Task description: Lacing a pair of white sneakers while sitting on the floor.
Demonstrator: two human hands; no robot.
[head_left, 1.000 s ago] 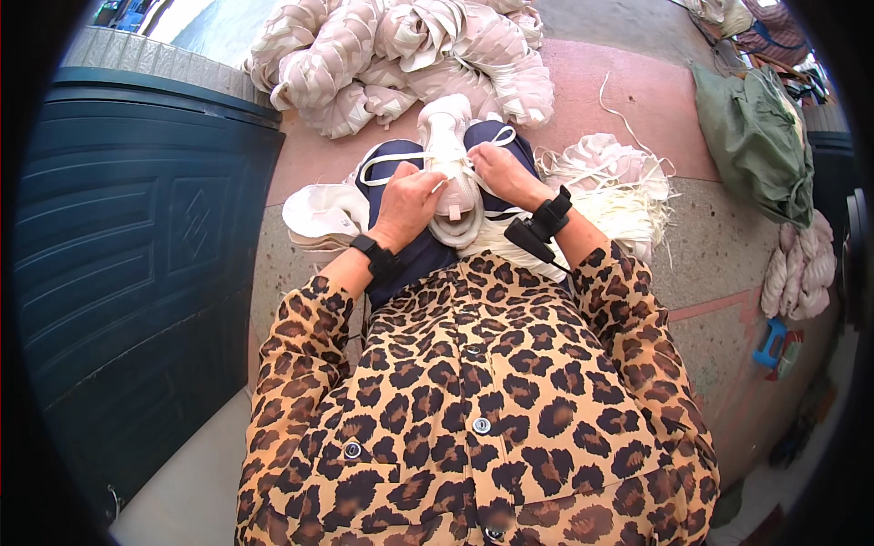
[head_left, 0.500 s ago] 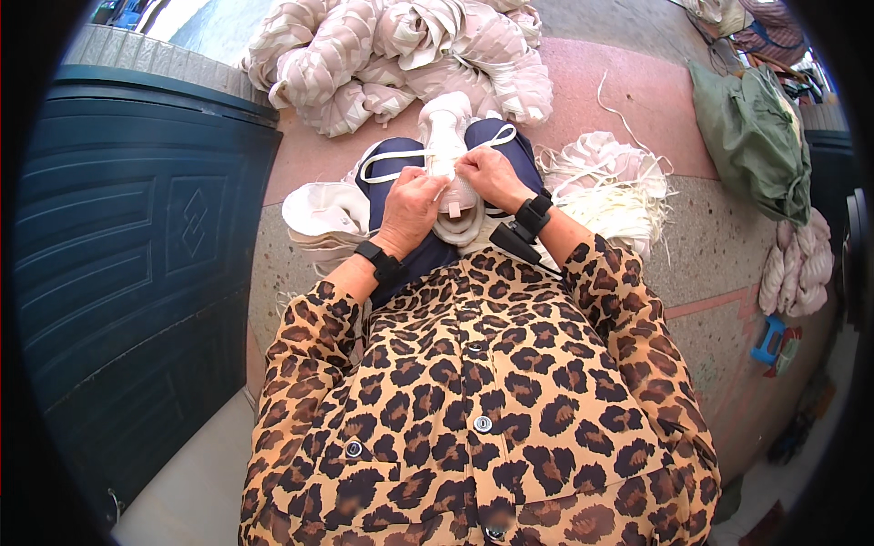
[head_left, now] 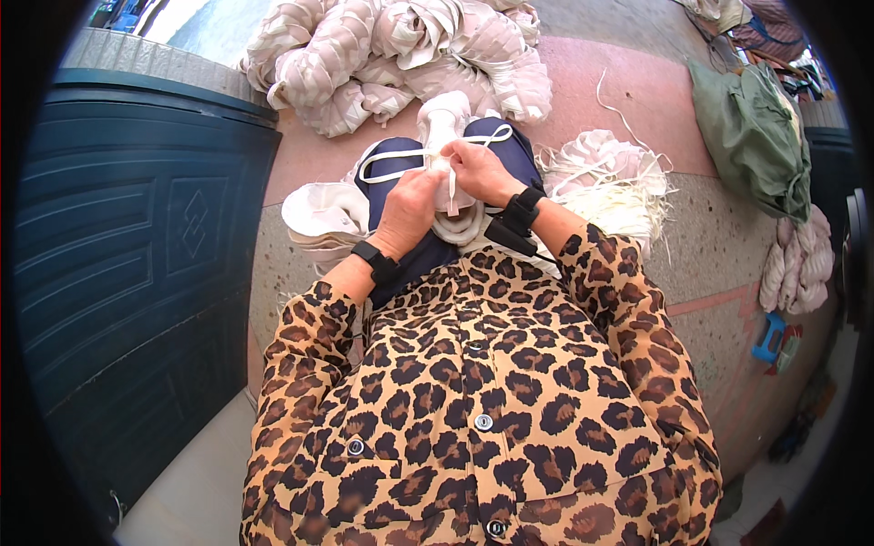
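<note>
- Closest to me is the person's leopard-print shirt (head_left: 482,364), with both bare forearms reaching out from its sleeves over the lap.
- The left hand (head_left: 411,207) is where it was, or nearly so, its fingers pinched together on the white lace (head_left: 396,155) low over the shoe.
- The right hand (head_left: 481,171) is what has moved: a second ago it was out at the shoe's right side, and now it has come in over the middle, next to the left hand. Its thumb and forefinger are also pinched on the lace; which strand each hand has is too small to tell.
- To my eye, that brings the lace work to one spot, both hands working together on the same crossing.
- The pale pink shoe upper (head_left: 444,116) sits between the dark-clad knees, toe end pointing away, a lace loop standing out on each side just as before.
- By the left knee lies a stack of pale pieces (head_left: 323,211); beyond the right knee, a heap of loose white laces (head_left: 624,205). Neither has been disturbed.
- Farther off, a big pile of bundled uppers (head_left: 410,64) rests on the floor, and a green sack (head_left: 751,136) slumps at the right.
</note>
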